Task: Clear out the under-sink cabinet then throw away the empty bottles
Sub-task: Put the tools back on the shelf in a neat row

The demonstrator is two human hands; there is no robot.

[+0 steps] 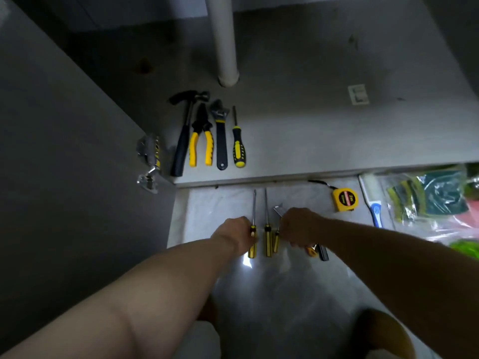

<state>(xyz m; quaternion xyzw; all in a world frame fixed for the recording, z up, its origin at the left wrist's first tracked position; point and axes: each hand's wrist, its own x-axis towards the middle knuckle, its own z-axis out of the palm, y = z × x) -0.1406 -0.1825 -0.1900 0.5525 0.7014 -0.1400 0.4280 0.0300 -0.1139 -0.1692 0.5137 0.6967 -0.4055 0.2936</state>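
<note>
The cabinet (337,120) is open at the far side. A hammer (185,130), pliers (201,136), a wrench (220,136) and a black screwdriver (238,146) lie in a row on its bottom. I see no empty bottles here.

Nearer, on the floor (272,281), more tools lie side by side. The left hand (237,233) curls its fingers round the handle of the left screwdriver (254,208). The middle screwdriver (267,239) is just beside it. The right hand (300,226) covers some small tools on the right. Its fingers are hidden, so I cannot tell if they hold anything.

I think the job now is to lay the tools out neatly. Keep each handle straight and the tips pointing far. Do not bump the next tool. Then reach in for the other four.
</note>
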